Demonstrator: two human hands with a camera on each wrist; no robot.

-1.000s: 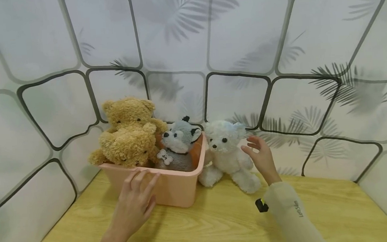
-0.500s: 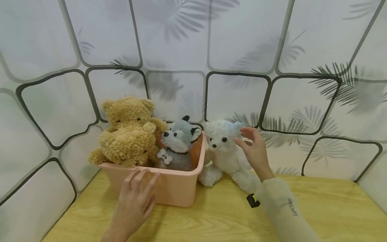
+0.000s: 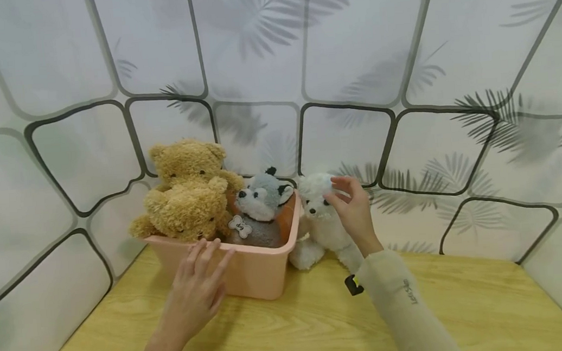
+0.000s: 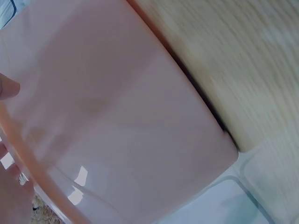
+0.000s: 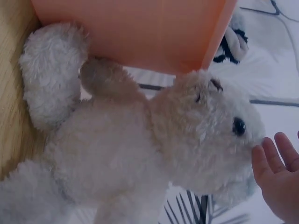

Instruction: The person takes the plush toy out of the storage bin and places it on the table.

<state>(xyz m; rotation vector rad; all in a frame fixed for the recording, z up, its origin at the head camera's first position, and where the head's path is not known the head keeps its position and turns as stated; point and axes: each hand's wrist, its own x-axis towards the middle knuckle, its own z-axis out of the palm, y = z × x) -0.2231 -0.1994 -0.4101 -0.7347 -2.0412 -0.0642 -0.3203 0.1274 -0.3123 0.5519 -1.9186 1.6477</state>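
Observation:
A white plush bear [image 3: 331, 232] sits upright on the table, right of a pink plastic bin [image 3: 254, 275]. My right hand [image 3: 354, 211] is at the bear's head, thumb and fingers apart. In the right wrist view its fingertips [image 5: 267, 142] are at the side of the head by the eye; I cannot tell whether they press the fur. My left hand [image 3: 193, 287] rests on the bin's front rim with its fingers spread. Inside the bin are two tan plush bears [image 3: 187, 160], one in front of the other, and a grey-and-white plush dog [image 3: 258, 204] with a bone-shaped tag.
The bin stands on a wood-grain table [image 3: 292, 332] close to the back wall. Patterned white walls [image 3: 340, 46] with leaf prints enclose the table at the back and sides. A small black-and-yellow piece [image 3: 354, 284] shows at the right sleeve.
My right hand has moved left, from beside the white bear to its head, and now covers part of its face. My left hand and the toys in the bin stay put.

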